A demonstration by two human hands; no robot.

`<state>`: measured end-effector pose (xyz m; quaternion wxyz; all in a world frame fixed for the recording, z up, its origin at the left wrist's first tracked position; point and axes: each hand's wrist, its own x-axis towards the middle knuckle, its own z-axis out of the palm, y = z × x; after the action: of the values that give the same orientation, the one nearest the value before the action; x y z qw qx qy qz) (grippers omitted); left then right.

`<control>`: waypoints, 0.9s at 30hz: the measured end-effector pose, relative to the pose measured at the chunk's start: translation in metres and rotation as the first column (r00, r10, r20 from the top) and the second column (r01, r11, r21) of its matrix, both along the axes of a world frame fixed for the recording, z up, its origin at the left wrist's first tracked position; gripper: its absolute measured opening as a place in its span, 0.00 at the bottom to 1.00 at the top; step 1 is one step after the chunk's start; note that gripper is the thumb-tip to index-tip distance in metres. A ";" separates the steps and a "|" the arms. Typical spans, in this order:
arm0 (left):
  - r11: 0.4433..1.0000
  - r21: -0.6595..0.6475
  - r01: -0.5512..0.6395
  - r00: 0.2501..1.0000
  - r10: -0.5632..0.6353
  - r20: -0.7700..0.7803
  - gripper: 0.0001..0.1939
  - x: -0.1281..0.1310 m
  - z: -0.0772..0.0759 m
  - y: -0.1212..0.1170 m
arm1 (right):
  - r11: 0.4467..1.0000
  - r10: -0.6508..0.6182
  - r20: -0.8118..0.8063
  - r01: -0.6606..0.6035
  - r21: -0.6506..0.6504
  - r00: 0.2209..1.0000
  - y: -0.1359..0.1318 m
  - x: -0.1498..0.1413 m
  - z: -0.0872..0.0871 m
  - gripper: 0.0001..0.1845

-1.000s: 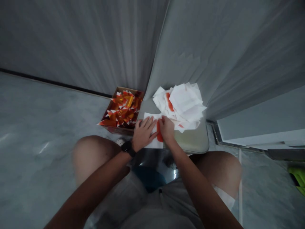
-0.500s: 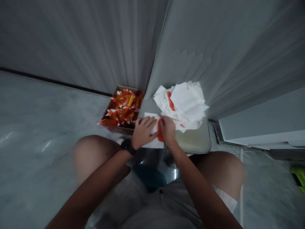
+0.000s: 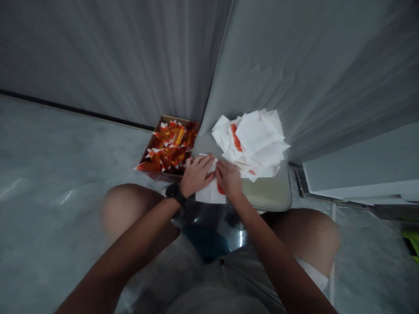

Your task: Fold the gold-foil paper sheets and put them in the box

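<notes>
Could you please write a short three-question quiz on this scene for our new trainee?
1. True or false: the left hand and the right hand both touch a white sheet that bears an orange-red patch.

2. Multiple choice: from the person's viewpoint, where is the box of orange and white pieces?
A) to the right of the chair seat
B) on top of the chair seat
C) to the left of the chair seat

3. Fill in the blank: the black watch is worn on the ____ wrist.

Key: 1 true; 2 C; 3 left.
</notes>
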<state>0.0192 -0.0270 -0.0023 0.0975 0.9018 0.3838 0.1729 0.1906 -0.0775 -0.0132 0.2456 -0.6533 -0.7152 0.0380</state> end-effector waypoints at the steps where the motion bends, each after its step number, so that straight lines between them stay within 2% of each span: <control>1: 1.000 0.004 -0.003 1.000 0.003 -0.009 0.31 0.000 0.000 0.001 | 1.000 0.003 0.009 -0.003 0.003 1.000 0.000 0.000 0.000 0.18; 3: 1.000 0.013 0.005 1.000 -0.004 -0.029 0.32 -0.001 0.001 0.002 | 1.000 0.004 0.024 -0.004 0.025 1.000 0.000 0.000 -0.002 0.17; 8: 0.993 0.036 0.117 0.991 -0.114 -0.065 0.30 -0.005 0.003 0.006 | 0.996 -0.020 0.083 0.013 0.091 0.996 0.000 -0.001 -0.004 0.15; 12: 0.992 0.044 0.116 0.993 -0.115 -0.032 0.31 -0.004 0.004 0.010 | 0.999 0.040 0.165 -0.045 0.029 0.985 0.000 0.002 0.002 0.16; 18: 0.978 0.020 0.206 0.978 -0.207 0.013 0.28 -0.003 0.002 0.013 | 0.987 0.158 0.180 -0.147 -0.072 0.971 0.004 0.011 0.020 0.15; 20: 0.980 0.002 0.201 0.977 -0.201 0.065 0.27 -0.004 0.000 0.013 | 0.990 0.093 0.162 -0.073 -0.125 0.982 0.010 0.009 0.029 0.16; 22: 0.984 -0.017 0.175 0.976 -0.171 0.136 0.25 -0.005 -0.003 0.014 | 0.974 -0.050 0.118 0.074 -0.213 0.992 0.020 0.005 0.039 0.15; 24: 0.989 -0.053 0.136 0.971 -0.122 0.206 0.24 -0.005 -0.006 0.016 | 0.922 -0.186 0.041 0.189 -0.338 0.982 0.031 0.002 0.048 0.14; 27: 0.989 -0.123 0.082 0.962 -0.047 0.267 0.23 -0.003 -0.011 0.022 | 0.828 -0.299 -0.086 0.213 -0.520 0.950 0.045 0.003 0.057 0.13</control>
<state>0.0165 -0.0050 -0.0135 0.2129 0.8743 0.3484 0.2623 0.1940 -0.0322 0.0438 0.1272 -0.7792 -0.5633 0.2437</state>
